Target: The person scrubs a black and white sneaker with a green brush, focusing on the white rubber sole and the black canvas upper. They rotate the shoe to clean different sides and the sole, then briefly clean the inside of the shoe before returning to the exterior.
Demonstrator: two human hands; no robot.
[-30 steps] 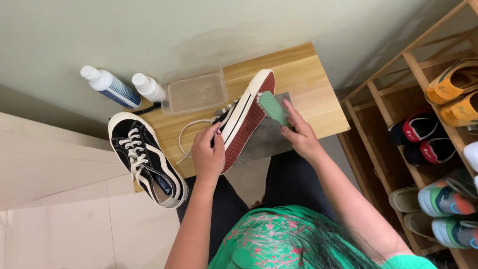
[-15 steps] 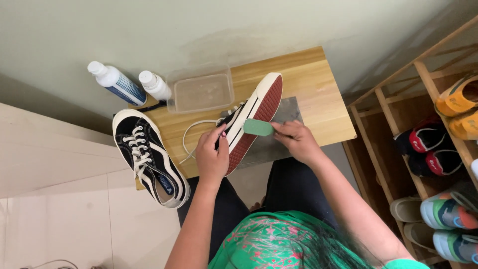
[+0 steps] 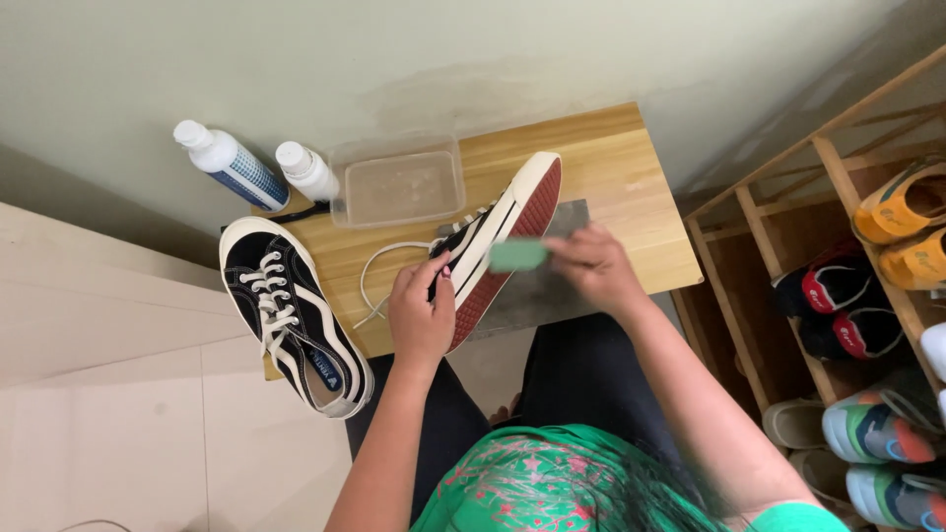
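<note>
1. Landmark: small wooden table (image 3: 631, 187) against a pale green wall, seen from above.
2. Left hand (image 3: 422, 317) is closed around the heel end of a black canvas sneaker (image 3: 498, 246). The sneaker is tipped on its side over the table's near half, red sole facing the right hand, white toe cap pointing toward the wall.
3. Right hand (image 3: 596, 266) pinches a small green brush (image 3: 518, 255), fingers closed on it. The brush touches the white sidewall of the sneaker near mid-length. Hand and brush are motion-blurred.
4. A grey mat (image 3: 552, 286) lies on the table under the held sneaker, at the near edge.
5. A loose white lace (image 3: 379, 276) trails from the sneaker across the table top toward its left side.
6. The second black sneaker (image 3: 293, 320) sits upright, laced, overhanging the table's left near corner.
7. A clear plastic tub (image 3: 399, 182) sits at the table's far edge, left of centre.
8. Two white bottles at the table's far-left corner: larger one with blue label (image 3: 230, 163), smaller one (image 3: 307, 170) just beside the tub.
9. A wooden shoe rack (image 3: 778, 246) stands right of the table, holding several pairs.
</note>
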